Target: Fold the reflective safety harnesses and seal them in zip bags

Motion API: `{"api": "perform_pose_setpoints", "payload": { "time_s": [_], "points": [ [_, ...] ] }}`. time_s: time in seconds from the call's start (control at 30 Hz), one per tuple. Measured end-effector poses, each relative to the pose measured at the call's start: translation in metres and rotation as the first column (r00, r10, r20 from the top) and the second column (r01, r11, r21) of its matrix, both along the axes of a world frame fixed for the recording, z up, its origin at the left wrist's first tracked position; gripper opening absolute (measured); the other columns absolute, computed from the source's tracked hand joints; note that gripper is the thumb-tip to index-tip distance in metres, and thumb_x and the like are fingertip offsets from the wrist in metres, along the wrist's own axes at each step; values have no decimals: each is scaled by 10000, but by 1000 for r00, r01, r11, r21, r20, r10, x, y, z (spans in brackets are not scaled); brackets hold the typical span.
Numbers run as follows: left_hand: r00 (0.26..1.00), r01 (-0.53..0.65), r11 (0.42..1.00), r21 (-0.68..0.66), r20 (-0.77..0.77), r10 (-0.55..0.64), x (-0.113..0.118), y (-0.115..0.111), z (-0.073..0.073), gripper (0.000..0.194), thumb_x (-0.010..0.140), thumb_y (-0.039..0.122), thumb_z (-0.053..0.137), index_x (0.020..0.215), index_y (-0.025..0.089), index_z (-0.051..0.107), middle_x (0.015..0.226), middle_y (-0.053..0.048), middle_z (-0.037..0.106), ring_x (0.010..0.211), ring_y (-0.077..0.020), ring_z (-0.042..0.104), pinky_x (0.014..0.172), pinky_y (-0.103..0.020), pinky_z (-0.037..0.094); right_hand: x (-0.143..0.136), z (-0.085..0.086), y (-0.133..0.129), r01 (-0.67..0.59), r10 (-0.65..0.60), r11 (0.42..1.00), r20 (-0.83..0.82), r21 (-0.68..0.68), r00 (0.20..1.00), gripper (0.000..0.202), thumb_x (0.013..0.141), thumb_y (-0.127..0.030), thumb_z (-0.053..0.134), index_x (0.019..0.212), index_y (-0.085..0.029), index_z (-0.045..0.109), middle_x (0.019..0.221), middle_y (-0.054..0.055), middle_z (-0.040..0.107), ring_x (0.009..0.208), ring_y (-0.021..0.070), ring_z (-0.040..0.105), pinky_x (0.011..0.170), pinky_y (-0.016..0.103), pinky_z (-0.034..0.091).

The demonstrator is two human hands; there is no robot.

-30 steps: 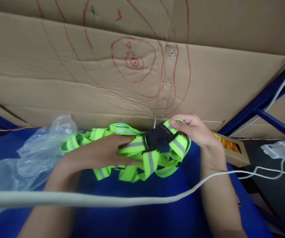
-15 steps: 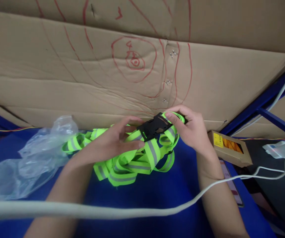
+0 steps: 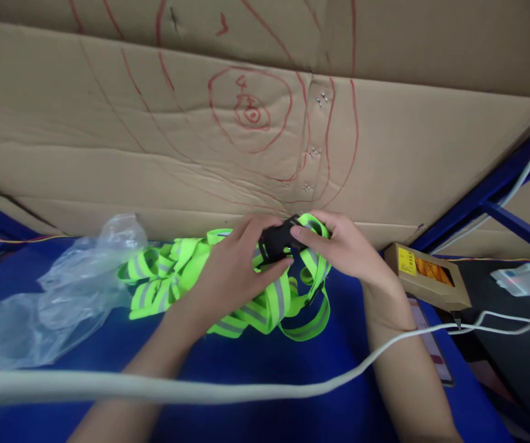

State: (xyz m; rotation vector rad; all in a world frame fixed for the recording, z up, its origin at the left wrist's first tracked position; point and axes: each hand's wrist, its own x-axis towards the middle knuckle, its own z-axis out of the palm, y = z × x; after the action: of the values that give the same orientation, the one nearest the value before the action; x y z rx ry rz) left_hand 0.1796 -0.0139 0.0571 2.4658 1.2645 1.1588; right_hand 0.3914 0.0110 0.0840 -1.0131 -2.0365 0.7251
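Note:
A black plastic buckle is held between both hands above the blue surface. My left hand grips its left end, with the thumb below and the fingers behind. My right hand pinches the right end, its thumb pressed on the buckle's front. Neon green webbing with a grey stripe runs from the buckle and lies in a loose heap below and to the left. A loop of it hangs under my right hand. The fingertips behind the buckle are hidden.
Crumpled clear plastic bags lie at the left. Cardboard marked with red lines stands behind. On the right are a small carton with a yellow label and a flat screen-like item. A white cable crosses the foreground.
My left hand has moved right and closed on the buckle. My right hand has shifted slightly left, its thumb now on the buckle. More webbing shows at the left.

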Motion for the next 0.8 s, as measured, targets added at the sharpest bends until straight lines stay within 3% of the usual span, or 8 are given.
{"api": "perform_pose_setpoints", "payload": {
  "time_s": [0.1, 0.27, 0.43, 0.57, 0.7, 0.8],
  "points": [
    [991, -113, 993, 29, -64, 115, 3, -3, -1, 376, 871, 346, 704, 1188, 240, 531, 1185, -57, 652, 1088, -269, 659, 905, -399, 539, -5, -1, -1, 7, -7, 1000, 48, 10, 999, 303, 964, -414, 598, 789, -167, 598, 670, -46, 495, 635, 99, 434, 584, 232, 324],
    [998, -53, 992, -110, -29, 51, 2, -1, -3, 294, 868, 371, 682, 1080, 232, 533, 1062, -28, 694, 941, -230, 689, 785, -339, 524, -9, -3, -3, 9, -17, 998, 132, 59, 991, 301, 944, -392, 630, 743, -171, 591, 666, -37, 538, 632, 104, 459, 587, 245, 306],
    [918, -283, 955, 85, -264, 296, 4, 0, -11, 206, 877, 358, 643, 1007, 213, 576, 944, -58, 712, 833, -270, 704, 599, -320, 406, -20, -6, -5, 89, -119, 987, 233, 134, 965, 250, 930, -325, 651, 734, -176, 612, 676, -10, 615, 626, 123, 515, 604, 265, 306],
    [860, -350, 914, 206, -317, 401, 2, -1, -15, 173, 887, 368, 638, 966, 218, 606, 787, -47, 711, 717, -247, 697, 565, -315, 351, -25, -8, -4, 110, -139, 986, 253, 126, 958, 231, 931, -340, 651, 765, -180, 635, 710, 11, 657, 654, 146, 564, 608, 274, 315],
    [910, -327, 938, 117, -228, 346, -1, 4, -12, 200, 870, 384, 662, 989, 229, 621, 828, -41, 739, 749, -239, 715, 603, -300, 417, -25, -10, -1, 120, -149, 982, 204, 147, 968, 252, 936, -344, 639, 745, -180, 615, 691, -5, 623, 653, 133, 548, 612, 270, 316],
    [992, -122, 981, -150, 14, 126, -10, 15, -8, 317, 857, 442, 701, 1075, 236, 599, 998, -34, 762, 907, -226, 733, 732, -297, 521, -17, -10, 4, 119, -128, 989, 102, 87, 987, 293, 927, -383, 643, 720, -182, 593, 668, -24, 569, 635, 119, 508, 598, 259, 326]
  ]
}}
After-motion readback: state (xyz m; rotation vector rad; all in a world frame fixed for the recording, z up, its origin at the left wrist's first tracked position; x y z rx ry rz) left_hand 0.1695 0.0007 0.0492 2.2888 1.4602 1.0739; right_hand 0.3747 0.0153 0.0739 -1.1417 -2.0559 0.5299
